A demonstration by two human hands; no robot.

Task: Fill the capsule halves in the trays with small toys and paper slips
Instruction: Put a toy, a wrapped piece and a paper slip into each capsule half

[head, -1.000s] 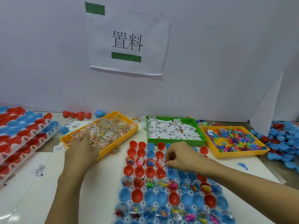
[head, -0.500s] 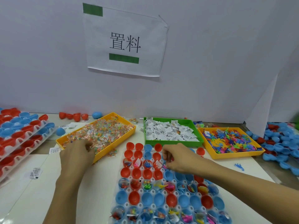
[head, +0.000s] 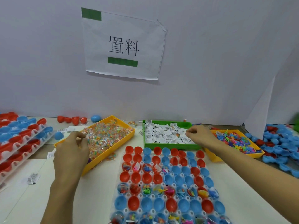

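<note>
A clear tray [head: 129, 181] of red and blue capsule halves lies in front of me; some rows hold toys and slips, others are bare. My left hand [head: 71, 152] hovers over the yellow tray [head: 113, 157] of small clear toy packets, fingers curled in on packets at its near left corner. My right hand [head: 200, 136] is over the green tray [head: 169, 146] of white paper slips, thumb and fingers pinching at the slips near its right side. A second yellow tray [head: 210, 156] of colourful plastic figures sits right of that.
Stacked trays of red and blue halves [head: 19, 139] fill the left edge. Loose blue halves [head: 278, 146] pile up on the right. A few red halves [head: 71, 119] and a blue one lie by the back wall. Stray slips [head: 33, 177] lie on the table.
My right hand has left the capsule tray and moved back and to the right, over the green slip tray. My left hand has stayed at the packet tray, fingers curling in.
</note>
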